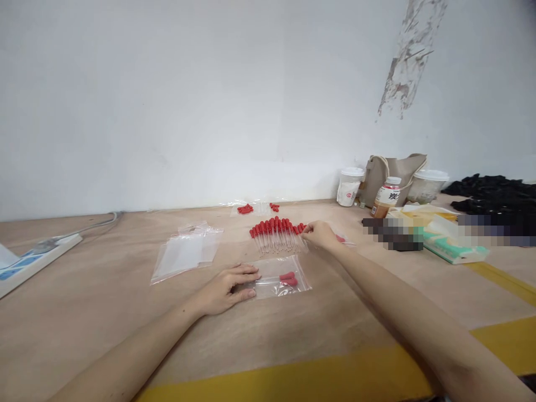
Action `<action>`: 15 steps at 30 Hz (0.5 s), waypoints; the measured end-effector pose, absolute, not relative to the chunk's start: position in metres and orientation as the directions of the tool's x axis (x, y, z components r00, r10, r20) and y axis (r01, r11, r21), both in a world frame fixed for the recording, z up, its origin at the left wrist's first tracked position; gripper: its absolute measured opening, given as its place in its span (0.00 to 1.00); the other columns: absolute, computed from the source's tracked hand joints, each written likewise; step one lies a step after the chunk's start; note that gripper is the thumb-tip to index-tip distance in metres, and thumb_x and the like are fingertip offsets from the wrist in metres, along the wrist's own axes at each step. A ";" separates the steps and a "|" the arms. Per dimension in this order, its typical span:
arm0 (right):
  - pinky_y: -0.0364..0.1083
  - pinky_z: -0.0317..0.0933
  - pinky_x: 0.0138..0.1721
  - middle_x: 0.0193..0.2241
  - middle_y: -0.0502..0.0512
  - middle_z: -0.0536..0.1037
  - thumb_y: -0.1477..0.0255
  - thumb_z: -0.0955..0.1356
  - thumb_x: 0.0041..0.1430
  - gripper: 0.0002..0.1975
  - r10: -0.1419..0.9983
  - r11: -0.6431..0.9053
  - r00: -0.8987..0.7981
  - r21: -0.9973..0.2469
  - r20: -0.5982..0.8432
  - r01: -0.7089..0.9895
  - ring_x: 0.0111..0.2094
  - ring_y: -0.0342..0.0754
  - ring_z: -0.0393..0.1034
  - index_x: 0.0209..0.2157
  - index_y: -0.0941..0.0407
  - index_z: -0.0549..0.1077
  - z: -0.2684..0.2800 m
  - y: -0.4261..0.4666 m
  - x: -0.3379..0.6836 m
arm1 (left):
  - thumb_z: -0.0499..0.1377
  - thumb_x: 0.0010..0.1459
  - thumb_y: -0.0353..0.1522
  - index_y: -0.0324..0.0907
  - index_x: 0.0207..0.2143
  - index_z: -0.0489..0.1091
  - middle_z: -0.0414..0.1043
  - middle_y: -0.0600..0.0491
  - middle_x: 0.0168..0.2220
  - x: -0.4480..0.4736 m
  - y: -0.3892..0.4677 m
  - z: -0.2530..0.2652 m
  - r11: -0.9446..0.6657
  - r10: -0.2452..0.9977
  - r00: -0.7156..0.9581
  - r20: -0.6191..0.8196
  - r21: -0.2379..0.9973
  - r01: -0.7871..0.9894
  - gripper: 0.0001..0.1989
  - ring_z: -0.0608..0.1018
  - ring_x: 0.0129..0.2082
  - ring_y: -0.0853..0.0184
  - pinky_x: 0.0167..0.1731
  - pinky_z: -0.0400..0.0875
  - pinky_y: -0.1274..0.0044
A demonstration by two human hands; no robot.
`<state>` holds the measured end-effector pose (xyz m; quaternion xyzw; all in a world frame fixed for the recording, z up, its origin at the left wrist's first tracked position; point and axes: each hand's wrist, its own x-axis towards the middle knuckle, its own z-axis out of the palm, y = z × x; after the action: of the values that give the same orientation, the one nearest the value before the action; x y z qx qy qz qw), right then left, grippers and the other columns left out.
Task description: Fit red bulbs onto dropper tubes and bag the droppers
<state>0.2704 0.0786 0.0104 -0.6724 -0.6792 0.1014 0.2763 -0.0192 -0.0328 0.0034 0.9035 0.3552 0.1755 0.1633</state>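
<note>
My left hand (pixel 229 287) lies on the left end of a clear zip bag (pixel 268 289), with its fingers stretched out and the thumb apart. Inside that bag are two droppers with red rubber bulbs (pixel 288 279), side by side, bulbs to the right. Beyond it, a row of several clear droppers with red bulbs (pixel 276 226) lies fanned out, bulbs toward the wall. At the right end of this row, my right hand (pixel 320 234) has its fingertips pinched on a dropper's red bulb. A red bulb in clear plastic (pixel 340 239) shows partly behind my right wrist.
Flat clear bags (pixel 186 254) are stacked at the left. Loose red bulbs (pixel 245 209) lie on plastic near the wall. A power strip (pixel 37 262) sits far left. At the right stand a paper cup (pixel 350 187), a bottle (pixel 386 198), a bag (pixel 372 173) and a tissue pack (pixel 454 245).
</note>
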 end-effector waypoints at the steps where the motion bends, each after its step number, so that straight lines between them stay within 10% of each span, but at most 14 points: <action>1: 0.40 0.57 0.29 0.27 0.55 0.76 0.73 0.66 0.43 0.06 0.973 0.039 0.081 -0.501 0.216 0.865 0.30 0.45 0.69 0.25 0.57 0.75 0.011 0.083 0.266 | 0.52 0.57 0.39 0.49 0.52 0.61 0.60 0.51 0.54 -0.019 -0.033 0.003 -0.696 0.698 0.687 0.202 0.418 0.584 0.19 0.62 0.54 0.61 0.53 0.56 0.66; 15: 0.42 0.57 0.24 0.21 0.62 0.73 0.74 0.69 0.38 0.05 0.991 -0.108 0.133 -0.446 0.025 0.888 0.27 0.51 0.69 0.22 0.61 0.72 0.029 0.102 0.243 | 0.51 0.58 0.40 0.47 0.52 0.61 0.60 0.50 0.54 -0.020 -0.034 0.001 -0.703 0.694 0.690 0.207 0.401 0.587 0.20 0.62 0.54 0.62 0.53 0.55 0.67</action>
<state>0.2426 0.1024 0.0292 -0.7307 -0.6430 0.1417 0.1808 -0.0202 -0.0339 0.0015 0.9063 0.3532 0.1740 0.1537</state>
